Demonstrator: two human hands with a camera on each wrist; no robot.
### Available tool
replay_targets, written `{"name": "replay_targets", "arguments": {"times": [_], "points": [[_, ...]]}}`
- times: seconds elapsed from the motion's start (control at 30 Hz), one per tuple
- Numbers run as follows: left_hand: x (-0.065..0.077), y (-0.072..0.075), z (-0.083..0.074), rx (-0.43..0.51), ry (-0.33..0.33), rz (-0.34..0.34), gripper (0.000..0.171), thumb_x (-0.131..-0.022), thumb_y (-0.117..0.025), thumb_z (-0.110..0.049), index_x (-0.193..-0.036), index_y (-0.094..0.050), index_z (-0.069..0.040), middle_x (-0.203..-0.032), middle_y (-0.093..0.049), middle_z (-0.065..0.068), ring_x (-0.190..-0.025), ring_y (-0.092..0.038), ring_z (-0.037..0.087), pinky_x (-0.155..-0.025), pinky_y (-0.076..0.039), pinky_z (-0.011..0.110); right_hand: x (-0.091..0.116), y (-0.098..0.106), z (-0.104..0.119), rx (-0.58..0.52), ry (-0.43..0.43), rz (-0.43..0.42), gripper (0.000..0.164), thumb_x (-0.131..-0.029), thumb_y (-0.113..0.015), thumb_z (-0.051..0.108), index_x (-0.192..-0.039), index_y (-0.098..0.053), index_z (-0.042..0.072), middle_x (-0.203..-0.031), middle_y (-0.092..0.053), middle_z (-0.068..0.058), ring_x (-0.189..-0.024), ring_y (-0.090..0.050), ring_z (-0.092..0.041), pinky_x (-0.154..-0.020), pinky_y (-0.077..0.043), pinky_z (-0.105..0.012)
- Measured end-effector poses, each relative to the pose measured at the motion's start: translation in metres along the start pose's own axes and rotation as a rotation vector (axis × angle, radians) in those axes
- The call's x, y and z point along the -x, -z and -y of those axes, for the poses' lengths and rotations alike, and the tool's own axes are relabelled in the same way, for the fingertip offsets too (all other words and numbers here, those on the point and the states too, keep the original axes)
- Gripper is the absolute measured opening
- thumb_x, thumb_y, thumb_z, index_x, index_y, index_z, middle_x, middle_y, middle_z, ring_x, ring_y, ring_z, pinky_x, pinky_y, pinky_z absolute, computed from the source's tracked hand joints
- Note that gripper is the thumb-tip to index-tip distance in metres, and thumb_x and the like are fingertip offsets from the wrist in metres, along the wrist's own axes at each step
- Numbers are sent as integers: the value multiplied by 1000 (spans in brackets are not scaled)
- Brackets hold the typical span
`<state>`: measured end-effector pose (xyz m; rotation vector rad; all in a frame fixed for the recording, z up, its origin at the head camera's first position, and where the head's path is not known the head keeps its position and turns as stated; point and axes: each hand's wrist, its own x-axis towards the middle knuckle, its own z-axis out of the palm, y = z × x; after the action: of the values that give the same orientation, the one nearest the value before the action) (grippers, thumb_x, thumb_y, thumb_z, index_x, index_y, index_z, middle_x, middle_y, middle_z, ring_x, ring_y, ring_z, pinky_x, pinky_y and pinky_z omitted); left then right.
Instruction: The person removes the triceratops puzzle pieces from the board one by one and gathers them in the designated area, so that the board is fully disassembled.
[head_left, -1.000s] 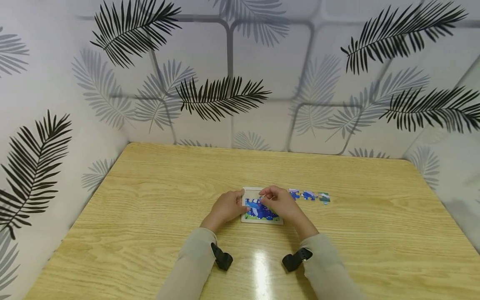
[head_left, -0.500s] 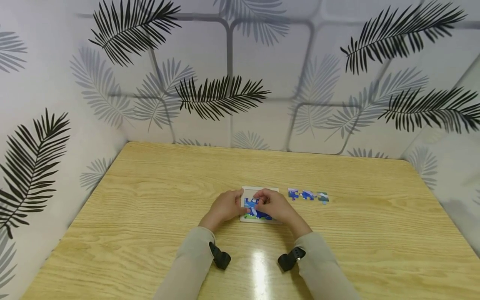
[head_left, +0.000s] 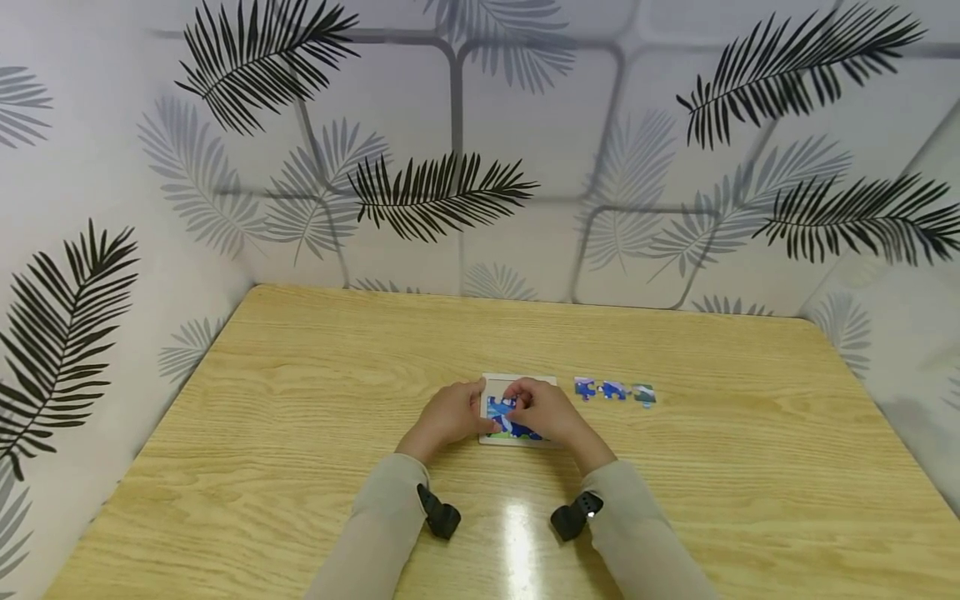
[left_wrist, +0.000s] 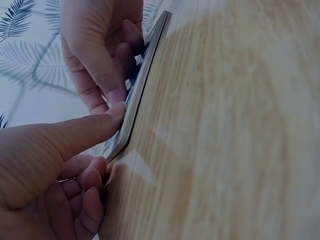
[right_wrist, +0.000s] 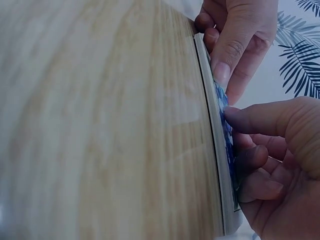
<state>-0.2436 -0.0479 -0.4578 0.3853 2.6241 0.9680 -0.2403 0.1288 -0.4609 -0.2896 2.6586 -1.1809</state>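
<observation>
A small jigsaw tray (head_left: 497,385) with a pale rim lies on the table, its lower part filled with a blue dinosaur picture (head_left: 497,407). My left hand (head_left: 448,412) grips the tray's left edge, thumb on top and fingers along the side. Over the middle of the picture, my right hand (head_left: 553,414) pinches a jigsaw piece, mostly hidden by the fingers, down at the picture's surface. In the right wrist view, the right thumb (right_wrist: 250,117) touches the blue picture and the other fingers are curled. The tray's upper strip shows bare backing.
Three loose jigsaw pieces lie in a row right of the tray: a left one (head_left: 585,388), a middle one (head_left: 614,390) and a right one (head_left: 643,394). The wooden table (head_left: 337,358) meets a leaf-patterned wall (head_left: 525,250) at the back.
My right hand has moved slightly left and down over the tray, from the upper right of the picture toward its middle. The left hand keeps its grip on the edge.
</observation>
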Motion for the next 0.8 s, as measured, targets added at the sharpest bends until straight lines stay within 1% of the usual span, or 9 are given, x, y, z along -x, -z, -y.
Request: {"name": "replay_targets", "arguments": {"times": [0.1, 0.17, 0.27, 0.33, 0.37, 0.4, 0.5, 0.6, 0.8], "points": [[0, 0, 0, 0, 9, 3, 82, -78, -79, -29, -144, -38, -5, -64, -37, 2, -59, -33, 17, -59, -31, 30, 2, 0, 0, -2, 10, 0, 20, -83, -69, 3, -101, -60, 7, -72, -49, 0, -61, -43, -13, -58, -35, -26], [0, -1, 0, -5, 17, -1, 82, -77, -79, -30, -144, -39, -6, -70, -47, 3, -65, -39, 16, -63, -34, 30, 2, 0, 0, -7, 9, 0, 21, -84, -69, 3, -101, -58, 8, -72, -49, 0, -61, -43, -13, -57, -35, -26], [1, -1, -1, 2, 34, 1, 82, -77, -79, -30, -144, -39, -7, -75, -50, 6, -71, -41, 18, -67, -35, 32, 3, 0, 0, -28, 10, -1, 20, -85, -67, 3, -101, -57, 9, -73, -50, -2, -61, -43, -14, -57, -35, -26], [1, -1, -1, 3, 40, 0, 82, -77, -80, -30, -144, -39, -7, -75, -48, 5, -72, -41, 19, -68, -35, 32, 3, 1, -1, -59, -4, 0, 17, -87, -65, 4, -101, -57, 9, -74, -49, -2, -63, -44, -15, -59, -35, -27], [1, -1, -1, 11, 43, 1, 82, -76, -80, -30, -144, -39, -7, -72, -46, 4, -69, -40, 19, -66, -35, 32, 3, 1, -1, -84, -12, 3, 15, -88, -64, 5, -101, -57, 9, -75, -49, -3, -65, -44, -15, -60, -35, -27], [1, -1, -1, 15, 42, 5, 82, -77, -80, -29, -144, -38, -6, -69, -39, 4, -67, -38, 20, -65, -33, 33, 3, 2, -1, -112, -20, 6, 13, -90, -62, 5, -101, -57, 9, -76, -49, -4, -66, -44, -16, -61, -35, -28], [0, -1, -1, 13, 38, 0, 83, -76, -80, -29, -144, -38, -6, -66, -34, 1, -63, -36, 19, -63, -32, 31, 2, 3, -2, -189, -50, 11, 8, -92, -60, 7, -99, -58, 7, -77, -48, -5, -70, -44, -18, -63, -35, -29], [0, 0, -2, 1, 33, -6, 83, -76, -80, -30, -144, -39, -6, -67, -34, 0, -63, -36, 17, -64, -32, 30, 1, 4, -3, -232, -56, 14, 6, -92, -59, 7, -98, -58, 6, -77, -48, -5, -71, -44, -18, -64, -35, -29], [1, 0, -4, 30, 34, -4, 83, -76, -80, -28, -144, -39, -6, -64, -36, 0, -58, -33, 16, -57, -30, 28, 2, 3, -4, -243, -70, -14, 4, -92, -60, 6, -95, -59, 5, -81, -51, -4, -75, -46, -18, -67, -37, -29]]}}
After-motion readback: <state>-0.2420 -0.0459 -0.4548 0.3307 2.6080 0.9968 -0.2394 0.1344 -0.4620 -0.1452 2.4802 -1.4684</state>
